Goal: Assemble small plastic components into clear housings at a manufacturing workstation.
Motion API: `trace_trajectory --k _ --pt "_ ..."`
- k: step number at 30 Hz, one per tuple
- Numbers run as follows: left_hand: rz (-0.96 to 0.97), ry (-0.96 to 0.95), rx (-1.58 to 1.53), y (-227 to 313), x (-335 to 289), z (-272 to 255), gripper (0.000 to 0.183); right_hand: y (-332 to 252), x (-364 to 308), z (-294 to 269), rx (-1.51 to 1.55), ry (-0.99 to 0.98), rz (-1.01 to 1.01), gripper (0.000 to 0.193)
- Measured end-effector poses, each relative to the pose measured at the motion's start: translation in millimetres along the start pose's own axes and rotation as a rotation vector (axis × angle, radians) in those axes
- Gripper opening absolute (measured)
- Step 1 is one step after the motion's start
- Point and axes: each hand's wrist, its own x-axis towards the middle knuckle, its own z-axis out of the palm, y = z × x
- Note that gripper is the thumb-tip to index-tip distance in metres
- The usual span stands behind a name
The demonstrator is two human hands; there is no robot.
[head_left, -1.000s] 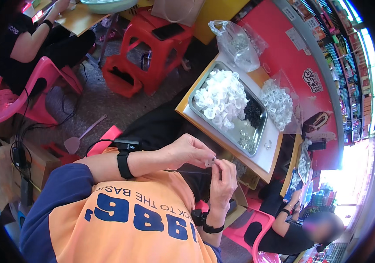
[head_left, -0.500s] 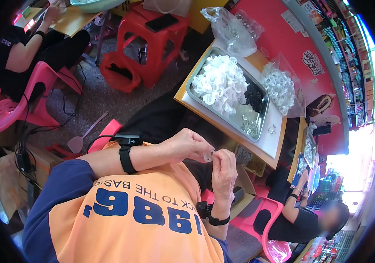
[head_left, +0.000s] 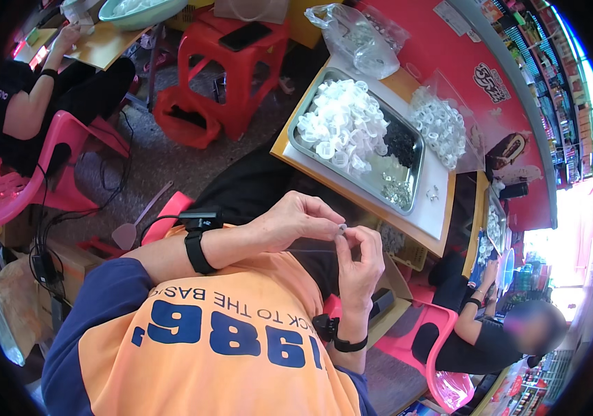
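Tiny part, half-hidden between fingertips

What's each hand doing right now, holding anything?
Left hand: fingers pinched on a small pale part.
Right hand: fingers pinched on the same small pale part.

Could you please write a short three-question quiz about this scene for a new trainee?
1. True or false: the left hand and the right hand meet at one small pale part held between their fingers.
2. What lies heaped at the left end of the rectangular metal tray? A) white plastic rings B) red caps C) coins
3. Fill in: a dark phone lies on the red plastic ____.

Key: 1 true; 2 A, the white plastic rings; 3 stool.
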Motion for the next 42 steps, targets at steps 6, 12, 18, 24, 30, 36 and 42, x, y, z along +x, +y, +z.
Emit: trace_trajectory --k 6,12,18,24,30,36,42 --pt "0.052 -0.035 0.014 7.6 -4.4 3.4 0.017 -4.5 7.4 5.1 -0.030 0.069 -0.089 0.010" --pt "0.037 -0.015 -0.083 8.4 -9.5 4.7 0.019 4.2 8.8 12.4 -0.175 0.109 -0.320 0.011" --pt "-0.051 -0.004 -0.135 5.1 -9.2 2.9 0.023 1.3 -4.9 5.4 -0.150 0.081 -0.263 0.012" --pt "-0.051 -0.085 -0.205 16.8 -9.9 2.2 0.023 6.7 -16.6 11.5 0.021 0.052 -0.109 0.013" --pt "-0.059 -0.081 -0.147 11.5 -8.6 -4.3 0.023 32.9 -11.2 17.3 0.653 -0.115 0.240 0.018" --pt "-0.186 -0.038 -0.283 15.6 -4.4 -9.6 0.020 53.9 5.9 14.7 0.857 -0.336 0.407 0.018" --pt "-0.276 -0.039 -0.374 17.5 5.1 -29.4 0.025 84.7 65.3 -19.2 0.451 -0.225 0.359 0.012"
